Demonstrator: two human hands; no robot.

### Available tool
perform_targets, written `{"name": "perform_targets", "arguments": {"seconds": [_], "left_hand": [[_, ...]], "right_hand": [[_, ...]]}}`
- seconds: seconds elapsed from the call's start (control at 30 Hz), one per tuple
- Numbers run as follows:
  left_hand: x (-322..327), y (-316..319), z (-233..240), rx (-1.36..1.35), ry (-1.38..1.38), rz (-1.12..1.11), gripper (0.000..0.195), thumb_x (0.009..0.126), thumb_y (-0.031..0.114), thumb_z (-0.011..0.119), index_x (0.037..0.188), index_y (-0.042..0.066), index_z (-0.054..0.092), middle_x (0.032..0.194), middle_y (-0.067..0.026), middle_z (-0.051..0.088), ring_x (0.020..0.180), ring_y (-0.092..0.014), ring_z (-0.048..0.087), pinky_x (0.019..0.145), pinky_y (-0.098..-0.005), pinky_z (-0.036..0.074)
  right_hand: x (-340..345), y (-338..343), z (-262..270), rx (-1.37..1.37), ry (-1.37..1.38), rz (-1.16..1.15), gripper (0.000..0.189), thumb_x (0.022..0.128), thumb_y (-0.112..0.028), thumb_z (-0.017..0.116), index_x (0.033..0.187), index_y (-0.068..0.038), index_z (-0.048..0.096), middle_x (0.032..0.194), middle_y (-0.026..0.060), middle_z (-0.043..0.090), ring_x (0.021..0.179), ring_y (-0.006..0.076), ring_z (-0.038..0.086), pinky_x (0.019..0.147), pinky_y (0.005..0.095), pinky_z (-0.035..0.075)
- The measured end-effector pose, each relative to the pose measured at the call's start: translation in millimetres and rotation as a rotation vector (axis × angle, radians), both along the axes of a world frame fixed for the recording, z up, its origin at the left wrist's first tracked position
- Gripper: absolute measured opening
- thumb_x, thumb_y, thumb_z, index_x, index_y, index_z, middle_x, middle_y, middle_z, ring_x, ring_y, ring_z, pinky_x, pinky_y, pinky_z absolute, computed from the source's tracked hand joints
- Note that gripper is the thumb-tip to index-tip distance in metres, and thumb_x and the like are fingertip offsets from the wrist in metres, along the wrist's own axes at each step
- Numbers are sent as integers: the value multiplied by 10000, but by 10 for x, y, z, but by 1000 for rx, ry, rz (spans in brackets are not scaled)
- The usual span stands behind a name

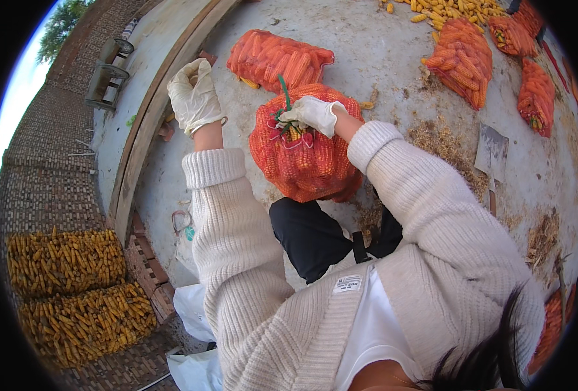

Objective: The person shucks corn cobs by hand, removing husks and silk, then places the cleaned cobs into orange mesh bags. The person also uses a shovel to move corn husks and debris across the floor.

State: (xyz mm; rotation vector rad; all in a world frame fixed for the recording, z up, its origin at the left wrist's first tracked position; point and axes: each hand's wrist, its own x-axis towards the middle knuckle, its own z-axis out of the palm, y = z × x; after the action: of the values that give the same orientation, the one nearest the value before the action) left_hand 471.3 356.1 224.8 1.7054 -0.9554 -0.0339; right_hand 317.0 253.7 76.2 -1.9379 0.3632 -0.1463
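A red mesh sack of corn cobs (311, 156) stands upright in front of my knees, its gathered mouth facing me. My right hand (311, 115), in a pale glove, has its fingers closed at the sack's mouth, on a green tie (285, 93) whose end sticks up. My left hand (196, 95), also gloved, is raised to the left of the sack, away from it. Its fingers curl in towards the thumb; whether something thin is between them I cannot tell. Just beyond, another filled mesh sack (279, 58) lies on its side.
More filled mesh sacks (460, 61) lie at the upper right beside loose corn cobs (452, 10). A shovel blade (492, 151) rests on the concrete at right. A long wooden beam (137, 132) runs along the left, with stacked cobs (69, 259) beyond it.
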Motion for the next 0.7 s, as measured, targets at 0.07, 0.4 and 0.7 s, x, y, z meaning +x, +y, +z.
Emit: {"name": "perform_targets", "arguments": {"seconds": [0.07, 0.4, 0.7], "left_hand": [[79, 141, -263, 74, 165, -129, 249, 797, 100, 724, 1036, 39, 692, 1048, -51, 665, 900, -125, 587, 791, -287, 484], [-451, 7, -1286, 387, 229, -307, 329, 782, 47, 734, 1104, 6, 677, 785, -25, 690, 689, -126, 627, 660, -251, 502], [-307, 120, -1754, 390, 433, -238, 318, 820, 273, 742, 1045, 60, 670, 809, -60, 694, 650, -153, 622, 559, -307, 472]], "right_hand": [[-3, 10, 67, -73, -9, 51, 333, 917, -331, 548, 1041, -62, 701, 735, 84, 642, 666, 179, 589, 624, 312, 467], [-22, -288, -290, 562, -124, -120, 242, 893, -245, 604, 845, -19, 678, 696, 11, 591, 601, 108, 501, 560, 265, 395], [-8, 65, -14, 734, -263, -339, 162, 836, -172, 704, 867, -14, 727, 697, 8, 620, 548, 72, 449, 513, 221, 352]]}}
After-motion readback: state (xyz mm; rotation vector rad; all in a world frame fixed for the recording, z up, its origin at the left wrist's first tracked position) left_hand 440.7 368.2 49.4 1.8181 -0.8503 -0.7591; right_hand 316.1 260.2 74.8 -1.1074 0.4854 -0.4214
